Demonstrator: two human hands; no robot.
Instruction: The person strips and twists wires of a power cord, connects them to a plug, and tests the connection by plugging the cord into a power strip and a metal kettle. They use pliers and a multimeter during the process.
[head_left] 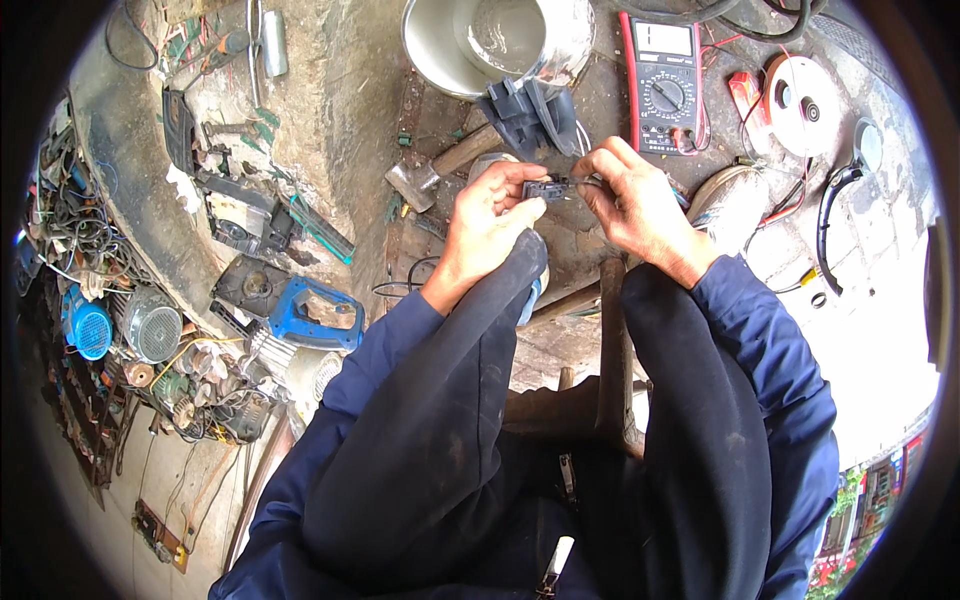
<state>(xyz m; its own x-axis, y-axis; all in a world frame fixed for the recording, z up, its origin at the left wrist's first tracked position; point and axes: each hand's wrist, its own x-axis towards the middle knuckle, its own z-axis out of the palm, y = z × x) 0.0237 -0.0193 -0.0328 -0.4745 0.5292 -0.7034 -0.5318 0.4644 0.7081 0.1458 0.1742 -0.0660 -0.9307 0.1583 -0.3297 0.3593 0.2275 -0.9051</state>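
Observation:
My left hand (485,225) holds a small dark part (543,189) between thumb and fingers, above my left knee. My right hand (640,210) is pinched at the part's right side, on something thin that I cannot make out. Just beyond my hands lie a dark grey folded piece (525,115) and a hammer (410,186) with a wooden handle. A red-edged multimeter (660,95) with leads lies farther forward to the right.
A metal pot (425,45) stands ahead. To the right lie a white disc (795,105) and a black curved piece (830,215). A blue-handled tool (315,320), motors (150,325) and tangled wires (60,225) crowd the left. A wooden seat frame (612,350) shows between my legs.

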